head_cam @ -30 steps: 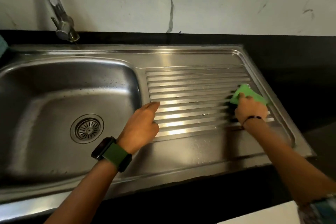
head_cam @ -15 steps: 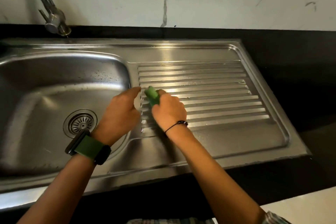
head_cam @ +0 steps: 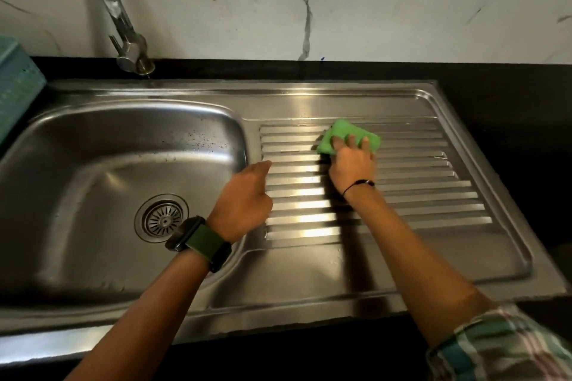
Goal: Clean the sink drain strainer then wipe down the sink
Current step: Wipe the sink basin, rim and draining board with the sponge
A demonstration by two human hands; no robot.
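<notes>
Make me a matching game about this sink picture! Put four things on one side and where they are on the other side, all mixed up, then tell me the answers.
Things:
1. green sponge
2. drain strainer
3. faucet
4. left hand

Places:
A. at the bottom of the basin
B. behind the sink, against the marble wall
C. under the right hand, on the ridged drainboard
D. at the drainboard's near-left edge, beside the basin

Pairs: 1-C, 2-A, 3-B, 4-D
</notes>
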